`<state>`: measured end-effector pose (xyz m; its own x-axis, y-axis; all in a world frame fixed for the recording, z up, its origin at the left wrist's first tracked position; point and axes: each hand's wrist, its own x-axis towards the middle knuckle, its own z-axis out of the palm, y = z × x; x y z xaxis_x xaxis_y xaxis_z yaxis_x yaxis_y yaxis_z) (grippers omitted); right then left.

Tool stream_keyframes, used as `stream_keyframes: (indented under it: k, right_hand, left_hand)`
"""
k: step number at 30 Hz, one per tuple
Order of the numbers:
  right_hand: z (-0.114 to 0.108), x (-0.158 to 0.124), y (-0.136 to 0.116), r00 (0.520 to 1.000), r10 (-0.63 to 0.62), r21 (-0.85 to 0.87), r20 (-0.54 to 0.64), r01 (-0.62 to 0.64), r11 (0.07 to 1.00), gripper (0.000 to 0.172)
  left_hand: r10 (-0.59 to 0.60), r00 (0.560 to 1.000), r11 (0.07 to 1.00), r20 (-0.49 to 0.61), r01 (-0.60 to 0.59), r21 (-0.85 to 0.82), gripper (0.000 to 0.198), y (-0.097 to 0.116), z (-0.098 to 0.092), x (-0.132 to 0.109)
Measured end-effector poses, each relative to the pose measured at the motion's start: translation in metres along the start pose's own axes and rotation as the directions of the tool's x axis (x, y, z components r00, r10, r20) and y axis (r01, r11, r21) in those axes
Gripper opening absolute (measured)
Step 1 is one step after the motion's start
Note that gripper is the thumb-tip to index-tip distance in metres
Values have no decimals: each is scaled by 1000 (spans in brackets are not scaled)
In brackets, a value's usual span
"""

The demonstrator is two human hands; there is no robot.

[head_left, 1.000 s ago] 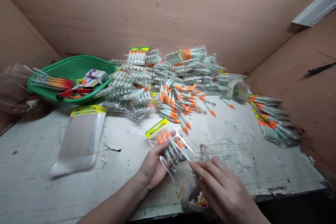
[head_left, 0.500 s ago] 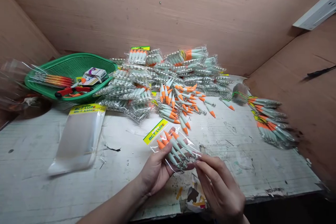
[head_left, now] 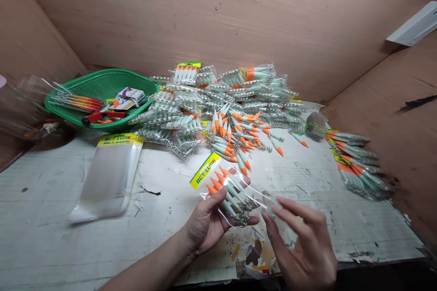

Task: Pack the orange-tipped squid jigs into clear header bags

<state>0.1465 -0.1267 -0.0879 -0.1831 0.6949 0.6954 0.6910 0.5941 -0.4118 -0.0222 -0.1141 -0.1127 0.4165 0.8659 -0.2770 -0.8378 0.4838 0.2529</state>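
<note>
A clear bag of lures (head_left: 228,193) with a yellow and green header lies across my left hand (head_left: 206,223), whose thumb presses on it from above. Several pale green lures with orange tips and metal hooks show inside. Just right of the bag's open end is my right hand (head_left: 300,241), its thumb and fingers apart and slightly blurred. A small strip of clear film seems to lie near its fingertips, too blurred to make out. Beyond the bag, loose lures (head_left: 239,132) form a pile.
Filled bags (head_left: 184,120) are heaped at the back. A green basket (head_left: 141,79) holding pliers, small boxes and red lures stands at the left, with flat clear bags (head_left: 109,177) in front. More filled bags (head_left: 363,173) lie at the right. Cardboard walls enclose the table.
My right hand has let go of the bag's edge and moved right, its fingers spreading. My left hand still holds the bag. The view has shifted slightly.
</note>
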Motion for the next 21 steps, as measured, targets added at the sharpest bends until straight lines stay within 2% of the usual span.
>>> stream_keyframes:
  k: [2, 5, 8, 10, 12, 13, 14, 15, 16, 19, 21]
  right_hand:
    - [-3, 4, 5, 997, 58, -10, 56, -57, 998, 41]
    - [-6, 9, 4, 966, 56, 108, 254, -86, 990, 25]
    - [-11, 16, 1, 949, 36, 198, 312, -102, 975, 25]
    - [-14, 25, 11, 911, -2, 277, 412, -124, 953, 20]
    - [-15, 37, 38, 881, 26, 305, 472, -191, 933, 18]
    - [-13, 44, 58, 885, 92, 275, 456, -239, 931, 23]
    - [-10, 50, 81, 902, 211, 151, 376, -284, 947, 26]
    - [-5, 57, 105, 899, 317, -48, 303, -318, 947, 29]
    - [2, 63, 130, 891, 370, -134, 263, -346, 929, 31]
    - [28, 74, 191, 870, 433, -264, 237, -372, 890, 31]
    - [43, 78, 213, 860, 436, -308, 264, -353, 883, 26]
  left_hand:
    - [-26, 999, 999, 19, 27, -23, 51, -1, -1, 0]
    - [-34, 999, 997, 8, 34, -75, 57, -1, -3, 2]
    - [24, 993, 994, -111, -36, -103, 62, 0, -2, 4]
    - [28, 980, 995, -197, -47, -89, 64, 2, 0, 5]
    - [7, 968, 996, -251, -29, -84, 63, 4, 0, 6]
    - [1, 964, 996, -266, -25, -88, 62, 5, 0, 7]
    - [1, 962, 995, -272, -28, -94, 61, 5, -1, 7]
    - [3, 963, 994, -268, -31, -102, 61, 5, -2, 7]
    - [3, 966, 994, -260, -32, -108, 60, 5, -3, 8]
    - [-3, 969, 995, -246, -22, -100, 58, 5, -5, 7]
    - [-5, 964, 997, -265, -15, -71, 55, 5, -6, 8]
